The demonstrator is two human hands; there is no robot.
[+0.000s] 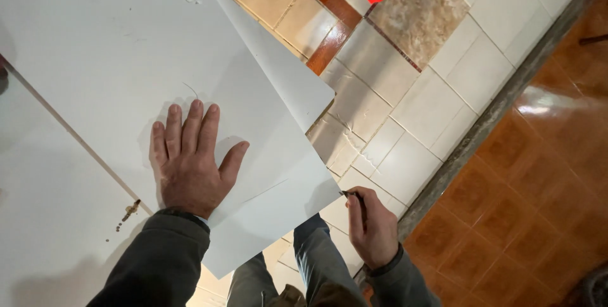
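Observation:
My left hand (190, 158) lies flat, fingers together, pressing on a large white sheet (126, 47) that rests on a white table (44, 193). Under it lies a second white sheet (266, 218) whose corners stick out past the table's edge. My right hand (372, 228) is closed around a thin dark pencil-like tool (354, 196), its tip touching the lower sheet's corner. Grey sleeves cover both arms.
The floor below has pale tiles (411, 110), a brown tile strip (329, 41) and orange-brown tiles (544, 174) beyond a grey border. My legs in blue jeans (316, 262) stand by the table. A small brass fitting (131, 209) sits on the table.

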